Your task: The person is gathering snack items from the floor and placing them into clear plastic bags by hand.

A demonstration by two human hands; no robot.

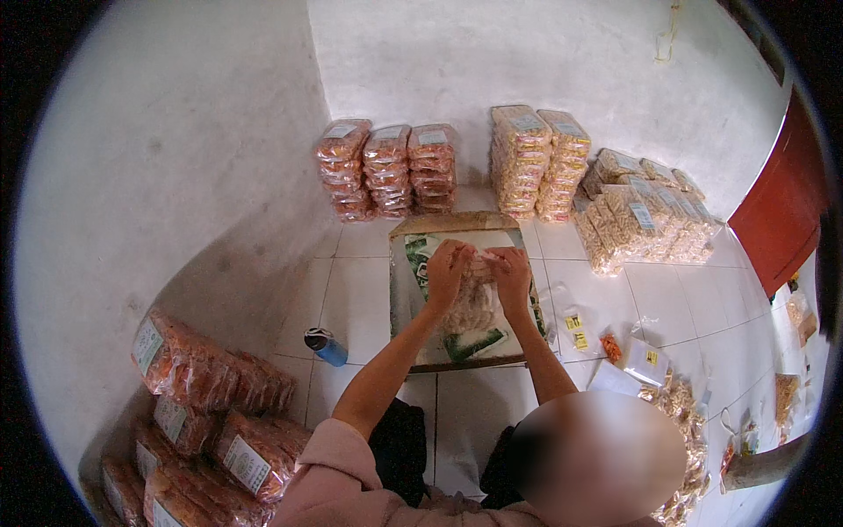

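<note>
A clear plastic bag of pale snack pieces (471, 303) lies on a low table (403, 329) before me, over a green and white printed sheet (474, 346). At the bag's far end, my left hand (451, 270) pinches the gathered plastic. Close beside it, my right hand (507, 270) grips the same end, with a small gap between the two hands. Both forearms reach over the table's near edge. The fingers partly hide the bag's mouth, so whether it is closed cannot be told.
Stacked bags of reddish snacks (385, 171) and pale snacks (540, 161) stand by the wall. More reddish packs (211, 375) are piled at left, near a blue bottle (332, 351). At right lie pale packs (645, 217), plastic sleeves (645, 361) and a small orange bag (611, 347).
</note>
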